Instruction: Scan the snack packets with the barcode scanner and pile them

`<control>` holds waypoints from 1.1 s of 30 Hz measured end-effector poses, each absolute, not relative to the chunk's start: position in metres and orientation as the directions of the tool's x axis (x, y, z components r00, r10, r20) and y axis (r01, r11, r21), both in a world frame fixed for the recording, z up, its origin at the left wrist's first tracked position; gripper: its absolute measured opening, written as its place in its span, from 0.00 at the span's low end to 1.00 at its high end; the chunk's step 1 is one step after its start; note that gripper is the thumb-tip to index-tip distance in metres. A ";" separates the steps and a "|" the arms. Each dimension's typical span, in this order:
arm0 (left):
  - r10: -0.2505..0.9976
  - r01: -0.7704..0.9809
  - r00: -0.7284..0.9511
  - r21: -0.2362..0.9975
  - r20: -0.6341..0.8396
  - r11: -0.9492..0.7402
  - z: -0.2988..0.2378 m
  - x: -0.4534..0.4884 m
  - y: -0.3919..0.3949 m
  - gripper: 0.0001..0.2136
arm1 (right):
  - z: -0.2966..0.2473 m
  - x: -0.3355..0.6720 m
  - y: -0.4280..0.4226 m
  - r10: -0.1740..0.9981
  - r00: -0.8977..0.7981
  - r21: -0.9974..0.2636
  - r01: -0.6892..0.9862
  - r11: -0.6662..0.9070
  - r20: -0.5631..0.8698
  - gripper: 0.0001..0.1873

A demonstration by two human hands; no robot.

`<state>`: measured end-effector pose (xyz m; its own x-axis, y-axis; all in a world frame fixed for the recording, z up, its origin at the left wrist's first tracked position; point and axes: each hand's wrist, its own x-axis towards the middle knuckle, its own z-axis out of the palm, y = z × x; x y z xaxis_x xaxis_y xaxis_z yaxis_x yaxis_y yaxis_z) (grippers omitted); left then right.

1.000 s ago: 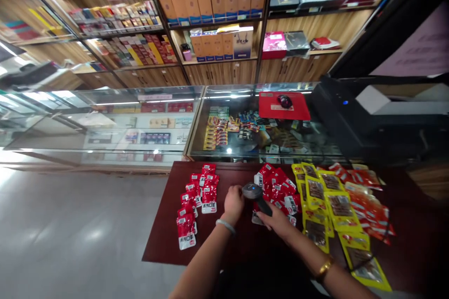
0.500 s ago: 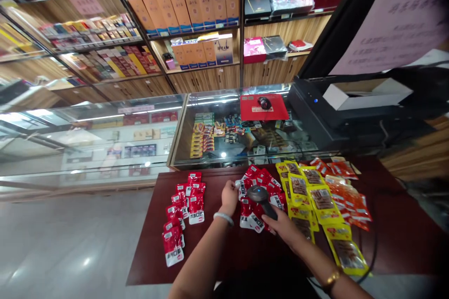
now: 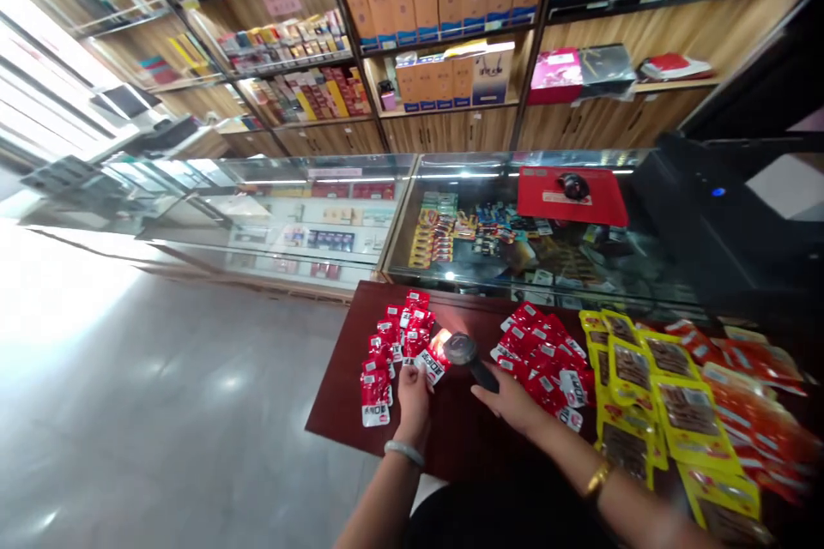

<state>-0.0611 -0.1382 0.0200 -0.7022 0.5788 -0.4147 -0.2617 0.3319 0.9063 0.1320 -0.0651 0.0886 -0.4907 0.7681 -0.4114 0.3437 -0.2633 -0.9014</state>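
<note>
Red packet [image 3: 433,364], just drawn from the pile [image 3: 541,352] right of the left fingers [image 3: 408,374] clamping it, is apparently being read by the scanner [image 3: 464,352] the right fingers [image 3: 494,395] are gripping

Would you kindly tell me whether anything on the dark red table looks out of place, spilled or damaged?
I see nothing spilled or damaged. The untidiest spot is the heap of red packets beside the right hand, overlapping at mixed angles, while the left group of packets lies in rough columns on the table.
</note>
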 end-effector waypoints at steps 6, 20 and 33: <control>0.429 -0.431 -0.748 0.862 -0.506 0.266 0.014 -0.074 -0.166 0.20 | 0.086 0.102 -0.068 0.712 -0.559 -0.894 0.383 -0.233 -0.425 0.28; 0.328 -0.771 -0.584 0.634 -0.742 0.061 0.034 -0.073 -0.182 0.11 | 0.088 0.105 -0.077 0.648 -0.585 -0.867 0.409 -0.283 -0.488 0.30; 0.738 0.014 -0.289 0.768 -0.610 0.641 0.018 0.028 -0.092 0.10 | 0.082 0.197 -0.078 0.755 -0.366 -0.833 0.337 -0.438 -0.545 0.25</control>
<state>0.0283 -0.0922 0.0184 -0.2887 0.7377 -0.6103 0.0139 0.6406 0.7677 0.1969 -0.0783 0.0823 -0.3656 0.7549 -0.5446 0.3366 -0.4382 -0.8334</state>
